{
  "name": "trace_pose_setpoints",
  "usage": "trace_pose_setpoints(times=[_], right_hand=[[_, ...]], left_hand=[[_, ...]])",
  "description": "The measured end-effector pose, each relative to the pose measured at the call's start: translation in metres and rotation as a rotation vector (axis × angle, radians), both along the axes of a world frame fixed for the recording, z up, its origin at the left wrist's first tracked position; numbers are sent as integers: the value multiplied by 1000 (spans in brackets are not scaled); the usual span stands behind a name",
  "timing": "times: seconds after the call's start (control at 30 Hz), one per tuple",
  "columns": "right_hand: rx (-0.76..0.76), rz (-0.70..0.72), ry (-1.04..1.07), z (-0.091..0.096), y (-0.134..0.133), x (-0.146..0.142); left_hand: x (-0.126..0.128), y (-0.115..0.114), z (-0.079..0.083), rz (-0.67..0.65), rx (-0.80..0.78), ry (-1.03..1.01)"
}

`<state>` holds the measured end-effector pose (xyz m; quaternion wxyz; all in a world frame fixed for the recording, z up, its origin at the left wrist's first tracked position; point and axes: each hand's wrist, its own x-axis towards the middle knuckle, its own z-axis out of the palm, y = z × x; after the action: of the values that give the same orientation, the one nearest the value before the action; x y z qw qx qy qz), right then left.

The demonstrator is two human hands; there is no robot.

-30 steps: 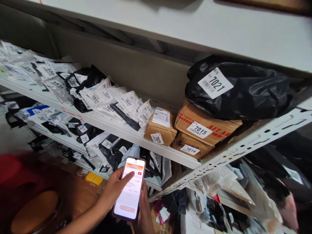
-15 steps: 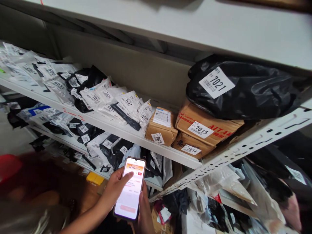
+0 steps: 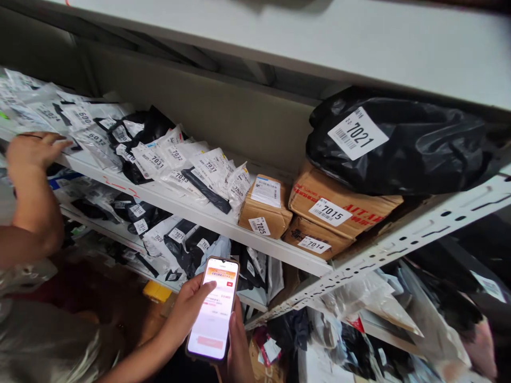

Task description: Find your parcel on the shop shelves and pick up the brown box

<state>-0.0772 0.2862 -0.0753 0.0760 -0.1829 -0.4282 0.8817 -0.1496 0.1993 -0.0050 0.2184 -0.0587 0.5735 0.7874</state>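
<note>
A smartphone [image 3: 212, 314] with a lit screen, showing an orange banner at the top and a pink button near the bottom, is held upright low in front of the shelves. My left hand [image 3: 190, 299] grips its left edge, with the thumb over the upper part of the screen. Along the right edge lies my right hand [image 3: 238, 343], its fingers closed against the case and partly cut off by the frame. The small text on the screen is too blurred to read.
Another person's hand [image 3: 35, 151] rests on the shelf edge at left. Labelled white packets [image 3: 175, 159] line the shelf [image 3: 259, 239]. Cardboard boxes [image 3: 339, 205] and a black bag [image 3: 395, 149] sit at right, beside a perforated metal post [image 3: 431, 229]. More parcels [image 3: 187, 239] fill the level below.
The other person's arm has come into view at left, hand at the shelf edge. My left thumb has shifted slightly left on the screen. The phone stays almost in place.
</note>
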Motion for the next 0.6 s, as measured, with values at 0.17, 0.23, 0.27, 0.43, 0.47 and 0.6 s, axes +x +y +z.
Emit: trace_pose_setpoints(times=[0.17, 0.23, 0.27, 0.43, 0.47, 0.6], right_hand=[[-54, -25, 24, 3, -1, 0], [-76, 1, 41, 7, -1, -1], [-75, 9, 45, 9, 0, -1], [-89, 90, 119, 22, 2, -1], [-92, 112, 129, 24, 2, -2], [-112, 115, 122, 26, 1, -2]], left_hand=[[-4, -5, -6, 75, 8, -11], [-4, -10, -11, 62, -4, -4], [-4, -12, -13, 37, -5, -4], [-5, -18, -21, -144, 51, 101], [-6, -19, -21, -156, 68, 123], [-7, -22, -24, -171, 118, 135]])
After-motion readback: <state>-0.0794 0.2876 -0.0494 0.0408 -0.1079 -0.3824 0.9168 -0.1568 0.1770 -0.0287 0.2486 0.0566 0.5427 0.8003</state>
